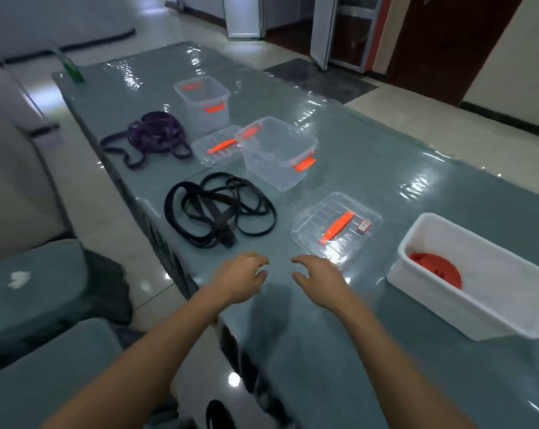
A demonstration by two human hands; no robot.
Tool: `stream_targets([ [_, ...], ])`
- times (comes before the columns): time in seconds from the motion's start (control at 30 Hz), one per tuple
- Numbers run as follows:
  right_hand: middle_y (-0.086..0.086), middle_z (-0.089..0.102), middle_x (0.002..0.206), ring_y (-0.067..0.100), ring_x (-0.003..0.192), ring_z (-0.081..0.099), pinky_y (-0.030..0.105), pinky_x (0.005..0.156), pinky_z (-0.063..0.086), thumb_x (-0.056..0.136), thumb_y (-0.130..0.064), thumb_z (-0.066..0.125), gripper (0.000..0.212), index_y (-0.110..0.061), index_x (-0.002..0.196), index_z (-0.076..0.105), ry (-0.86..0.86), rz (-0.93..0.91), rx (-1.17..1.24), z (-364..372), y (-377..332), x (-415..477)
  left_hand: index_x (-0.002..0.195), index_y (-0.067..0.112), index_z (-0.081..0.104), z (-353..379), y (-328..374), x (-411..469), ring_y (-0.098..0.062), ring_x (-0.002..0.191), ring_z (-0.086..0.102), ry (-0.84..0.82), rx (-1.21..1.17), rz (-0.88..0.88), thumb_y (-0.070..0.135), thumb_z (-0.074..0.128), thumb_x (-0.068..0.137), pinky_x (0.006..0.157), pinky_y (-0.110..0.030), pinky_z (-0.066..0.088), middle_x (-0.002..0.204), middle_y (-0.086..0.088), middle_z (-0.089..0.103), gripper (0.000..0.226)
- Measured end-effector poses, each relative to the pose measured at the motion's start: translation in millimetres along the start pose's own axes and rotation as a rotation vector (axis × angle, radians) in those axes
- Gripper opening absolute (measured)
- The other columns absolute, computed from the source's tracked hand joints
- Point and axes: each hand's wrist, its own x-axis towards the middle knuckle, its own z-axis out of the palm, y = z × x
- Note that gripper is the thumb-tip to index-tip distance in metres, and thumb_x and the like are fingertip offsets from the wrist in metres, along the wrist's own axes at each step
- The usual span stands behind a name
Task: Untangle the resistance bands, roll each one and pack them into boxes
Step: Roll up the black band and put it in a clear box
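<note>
A tangled heap of black resistance bands (220, 209) lies near the table's left edge. Farther back sits a tangled purple heap (152, 136). A rolled red band (437, 269) lies inside a white box (510, 292) at the right. Two clear boxes with orange latches stand behind: one in the middle (279, 153), one at the back (204, 102). Two clear lids lie flat, one close (336, 229) and one beside the purple heap (217, 147). My left hand (240, 278) and right hand (319, 278) hover over the table just short of the black bands, fingers loosely curled, holding nothing.
The long table (386, 168) has a glossy grey-blue cover. A green object (73, 71) sits at its far left corner. Grey upholstered seats (33, 292) stand to the left across a narrow aisle. Doors and cabinets line the back wall.
</note>
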Motion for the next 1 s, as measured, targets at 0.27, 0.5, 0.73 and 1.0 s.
stream_targets([
  [0.27,0.000,0.052,0.146,0.018,0.134,0.047,0.031,0.111,0.037,0.098,-0.030,0.058,0.046,-0.018,0.142,0.053,-0.153,-0.030,-0.061,77.6,-106.0,86.1,0.142,0.022,0.053,-14.2,-142.4,-22.5,-0.021,0.129,0.052,0.008,-0.068,-0.059,0.035,0.047,0.102,0.104,-0.038,0.046,0.145,0.000,0.055,0.043],
  [0.5,0.001,0.052,0.146,0.019,0.135,0.047,0.034,0.111,0.040,0.096,-0.030,0.059,0.051,-0.017,0.145,0.049,-0.180,-0.023,-0.058,108.6,-149.6,131.8,0.133,0.022,0.060,-21.2,-222.7,-33.1,-0.022,0.120,0.058,0.034,-0.116,-0.088,0.031,0.046,0.095,0.095,-0.040,0.053,0.133,-0.001,0.062,0.041],
  [0.73,0.006,0.034,0.158,0.027,0.142,0.034,0.042,0.114,0.037,0.094,-0.022,0.062,0.058,-0.019,0.149,0.043,-0.143,-0.082,-0.197,123.1,-142.0,188.7,0.135,0.019,0.059,-24.1,-262.5,-3.0,-0.023,0.121,0.057,0.026,-0.142,-0.057,0.027,0.050,0.099,0.097,-0.039,0.051,0.131,-0.004,0.062,0.038],
  [1.0,0.011,0.049,0.147,0.035,0.138,0.041,0.052,0.101,0.047,0.075,-0.011,0.076,0.060,-0.015,0.133,0.061,-0.145,-0.188,-0.398,143.3,-107.6,253.1,0.146,0.019,0.046,-20.5,-298.7,85.4,-0.028,0.141,0.037,-0.067,0.097,0.108,0.023,0.059,0.092,0.109,-0.045,0.042,0.151,-0.006,0.043,0.056],
])
